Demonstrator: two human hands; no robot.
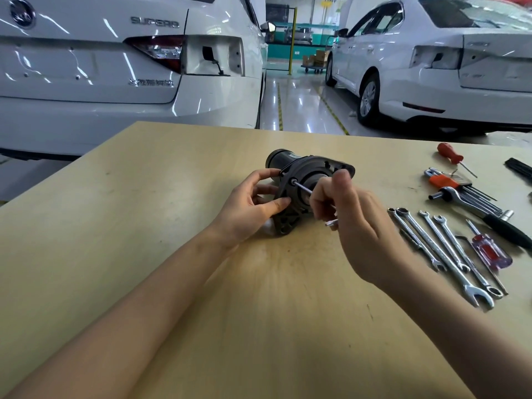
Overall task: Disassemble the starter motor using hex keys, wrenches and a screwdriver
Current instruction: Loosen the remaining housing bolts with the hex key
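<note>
The dark grey metal starter motor (pixel 302 185) lies mid-table on the pale wooden table (pixel 172 197) — its near end half hidden by fingers. The left hand (pixel 253 205) grips its flange; the right hand (pixel 342 214) pinches a thin silver hex key (pixel 302 189) seated in a bolt. Chrome combination wrenches (pixel 440 251) lie rightward, near the edge.

White car, left (pixel 115 67): boot lid is carrying chrome lettering "SUPERB" (pixel 155 22); a round maker's emblem (pixel 22 13) and lower chrome script (pixel 151 82) are showing too blurred to read.
</note>
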